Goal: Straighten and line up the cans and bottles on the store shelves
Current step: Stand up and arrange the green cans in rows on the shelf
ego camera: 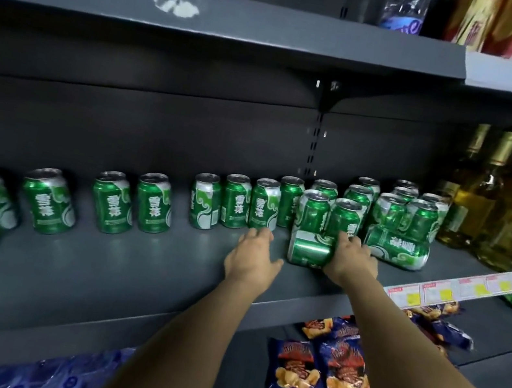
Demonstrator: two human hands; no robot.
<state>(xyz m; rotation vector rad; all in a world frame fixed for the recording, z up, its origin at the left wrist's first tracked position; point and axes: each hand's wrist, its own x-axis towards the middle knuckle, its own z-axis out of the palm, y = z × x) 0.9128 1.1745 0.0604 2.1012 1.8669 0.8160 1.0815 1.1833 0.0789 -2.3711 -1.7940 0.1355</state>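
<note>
Green cans (154,202) stand upright in a loose, gapped row along the dark shelf (106,256), from its left end toward the middle. My left hand (252,258) reaches in with fingers relaxed, fingertips touching the foot of one upright can (264,204), gripping nothing. Just right of it, my right hand (350,261) curls round a toppled can (308,249) lying on its side near the front edge. Yellow bottles (498,206) fill the shelf's right end.

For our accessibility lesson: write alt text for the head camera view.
A person's right hand grips a shrink-wrapped pack of green cans on a dark store shelf, while the left hand reaches open beside it. Loose green cans stand unevenly leftward; golden bottles stand at right.
</note>
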